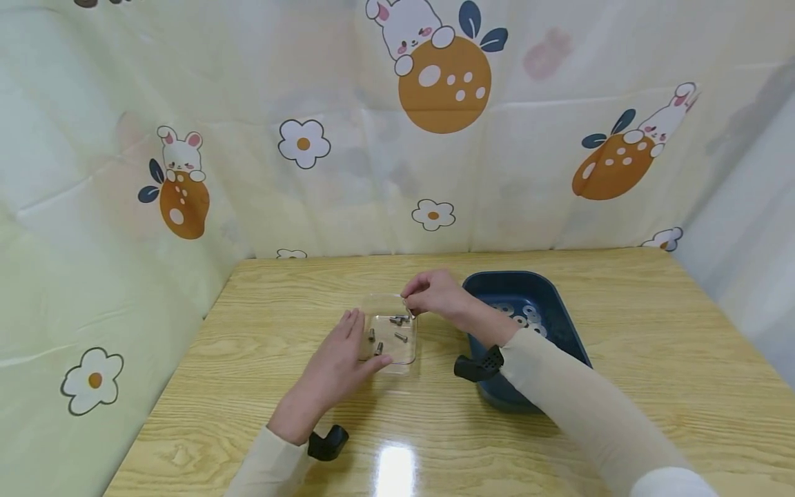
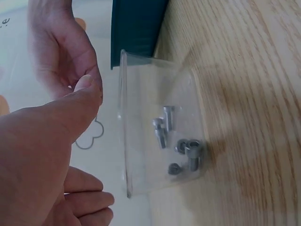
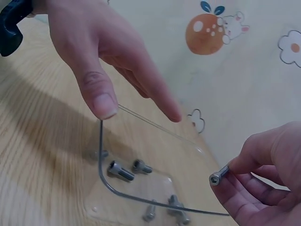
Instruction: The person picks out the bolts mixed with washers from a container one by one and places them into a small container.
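Observation:
Between thumb and fingers, my right hand (image 1: 437, 297) pinches a small socket-head bolt (image 3: 217, 177), held above the far right part of a clear plastic box (image 2: 124, 122). Several similar bolts (image 2: 162, 134) lie scattered on the box floor. At the box's left and near sides is my left hand (image 1: 332, 362), its fingers straight and its thumb spread over the near rim. The right wrist view shows that thumb at a corner of the rim and a finger stretched along the other side.
A dark blue bin (image 1: 570, 324) stands to the right of the clear box, beneath my right forearm, with several pale washers (image 1: 531, 315) in it. Both sit on a wooden table (image 1: 261, 310). Behind the table hangs a printed curtain (image 1: 348, 193).

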Demonstrator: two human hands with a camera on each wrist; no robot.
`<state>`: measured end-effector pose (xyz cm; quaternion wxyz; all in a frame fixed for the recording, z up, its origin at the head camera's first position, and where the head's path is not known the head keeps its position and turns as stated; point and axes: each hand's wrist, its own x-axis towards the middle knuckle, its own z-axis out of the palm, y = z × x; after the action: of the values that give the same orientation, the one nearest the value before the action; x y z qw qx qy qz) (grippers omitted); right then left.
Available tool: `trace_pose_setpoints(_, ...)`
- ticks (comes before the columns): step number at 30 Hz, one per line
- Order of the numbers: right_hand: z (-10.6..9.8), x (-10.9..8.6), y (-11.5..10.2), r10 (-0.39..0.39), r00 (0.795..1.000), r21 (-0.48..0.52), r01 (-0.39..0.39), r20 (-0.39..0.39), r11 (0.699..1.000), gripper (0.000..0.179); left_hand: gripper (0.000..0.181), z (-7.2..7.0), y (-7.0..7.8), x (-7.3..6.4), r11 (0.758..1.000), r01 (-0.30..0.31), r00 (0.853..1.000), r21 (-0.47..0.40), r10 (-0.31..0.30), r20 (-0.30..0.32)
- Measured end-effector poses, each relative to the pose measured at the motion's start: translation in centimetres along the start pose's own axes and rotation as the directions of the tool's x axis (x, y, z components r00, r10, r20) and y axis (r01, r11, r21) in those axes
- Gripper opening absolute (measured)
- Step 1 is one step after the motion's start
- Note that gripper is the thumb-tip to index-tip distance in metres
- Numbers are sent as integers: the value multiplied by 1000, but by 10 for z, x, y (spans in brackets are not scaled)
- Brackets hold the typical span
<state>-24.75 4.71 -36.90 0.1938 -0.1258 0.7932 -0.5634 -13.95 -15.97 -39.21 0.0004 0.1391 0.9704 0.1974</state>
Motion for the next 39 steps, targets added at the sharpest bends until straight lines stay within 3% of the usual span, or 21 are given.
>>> trace_pose_setpoints(10, 20, 5, 1, -15, 1000, -134, 17, 16, 991, 8, 89, 7, -6, -2, 1000, -3, 1000, 4, 4, -12)
trace_pose_setpoints(15, 23, 6, 4, -18, 1000, -153, 21, 21, 988, 7, 85, 10, -6, -1, 999, -32, 999, 39, 33, -28)
trace_pose_setpoints(27, 28, 5, 1, -13, 999, -217, 21, 37, 976, 12, 83, 12, -7, -1, 996, -27, 999, 90, 30, -31)
trace_pose_setpoints(39, 27, 8, 8, -25, 998, -132, 32, 52, 991, 13, 83, 12, -8, -2, 997, -13, 1000, 79, 15, -23)
